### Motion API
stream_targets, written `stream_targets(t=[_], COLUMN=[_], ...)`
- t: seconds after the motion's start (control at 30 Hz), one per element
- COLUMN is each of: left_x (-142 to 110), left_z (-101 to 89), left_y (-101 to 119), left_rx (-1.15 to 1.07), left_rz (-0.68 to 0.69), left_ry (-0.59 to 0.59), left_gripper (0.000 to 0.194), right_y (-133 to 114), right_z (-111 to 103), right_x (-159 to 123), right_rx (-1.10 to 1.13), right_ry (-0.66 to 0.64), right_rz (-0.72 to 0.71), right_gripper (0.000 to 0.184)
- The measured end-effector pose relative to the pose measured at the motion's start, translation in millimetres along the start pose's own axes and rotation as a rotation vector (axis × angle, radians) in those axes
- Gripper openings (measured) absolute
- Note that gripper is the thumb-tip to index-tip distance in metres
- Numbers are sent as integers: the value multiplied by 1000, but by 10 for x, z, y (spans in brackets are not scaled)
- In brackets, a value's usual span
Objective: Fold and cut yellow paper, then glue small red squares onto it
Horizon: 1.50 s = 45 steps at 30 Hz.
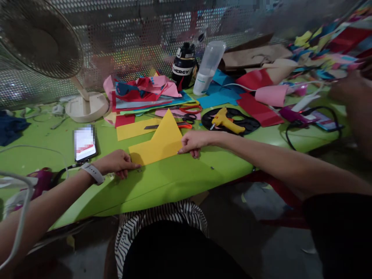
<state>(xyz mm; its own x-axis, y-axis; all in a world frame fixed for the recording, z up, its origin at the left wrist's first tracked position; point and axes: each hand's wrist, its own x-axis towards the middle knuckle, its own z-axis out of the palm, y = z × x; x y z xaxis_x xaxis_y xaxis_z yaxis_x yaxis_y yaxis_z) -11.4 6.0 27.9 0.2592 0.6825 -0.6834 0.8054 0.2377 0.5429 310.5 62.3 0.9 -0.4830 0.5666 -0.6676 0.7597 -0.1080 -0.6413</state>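
Note:
A folded yellow paper sheet (161, 141) lies on the green table (180, 176), one corner pointing up and away from me. My left hand (116, 162), with a white watch on its wrist, pinches the paper's left corner with closed fingers. My right hand (193, 142) pinches the paper's right edge, its fingers curled down onto it. A second yellow strip (132, 130) lies flat just behind the folded sheet.
A phone (85, 143) lies left of the paper. Behind are a pile of coloured papers (145, 93), red-handled scissors (190, 110), a yellow glue gun (225, 120) on a black ring, a white bottle (207, 68), a black bottle (184, 66) and a fan (43, 42). Another person's arm (353, 100) shows at right.

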Motion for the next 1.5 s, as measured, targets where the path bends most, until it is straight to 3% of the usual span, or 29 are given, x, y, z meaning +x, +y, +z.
stream_targets(t=[0.17,0.27,0.37,0.5,0.63,0.7,0.77,0.87,0.97,1.17,1.3,1.4,1.5], left_x=[-166,-227,-192,42,283,337,348,329,317,352,368,356,341], left_z=[-227,-298,-152,291,603,651,653,639,651,686,681,692,711], left_y=[-222,-193,-8,209,211,182,163,152,135,81,58,39,22], left_rx=[73,110,143,383,717,807,853,884,898,883,861,840,841], left_rz=[-62,-25,267,692,769,758,749,754,762,782,807,790,761], left_ry=[-23,-2,229,608,598,567,547,571,607,587,560,581,594], left_gripper=[54,50,46,53,69,71,72,71,71,73,73,75,76], right_y=[-1,-91,-244,-371,-279,-187,-101,-11,68,357,533,629,724], right_z=[-11,31,136,208,15,-122,-222,-280,-288,-283,-258,-240,-190], right_x=[2,-11,-16,-47,-44,41,183,397,461,152,-83,-190,-209], right_rx=[-13,-40,-80,-108,-362,-566,-709,-789,-785,-743,-798,-778,-678], right_ry=[0,12,30,181,772,941,902,845,905,1208,1300,1403,1340], right_rz=[-20,-23,-70,-177,-359,-416,-434,-446,-466,-376,-257,-261,-362], right_gripper=[59,55,44,31,25,30,39,30,26,33,29,27,27])
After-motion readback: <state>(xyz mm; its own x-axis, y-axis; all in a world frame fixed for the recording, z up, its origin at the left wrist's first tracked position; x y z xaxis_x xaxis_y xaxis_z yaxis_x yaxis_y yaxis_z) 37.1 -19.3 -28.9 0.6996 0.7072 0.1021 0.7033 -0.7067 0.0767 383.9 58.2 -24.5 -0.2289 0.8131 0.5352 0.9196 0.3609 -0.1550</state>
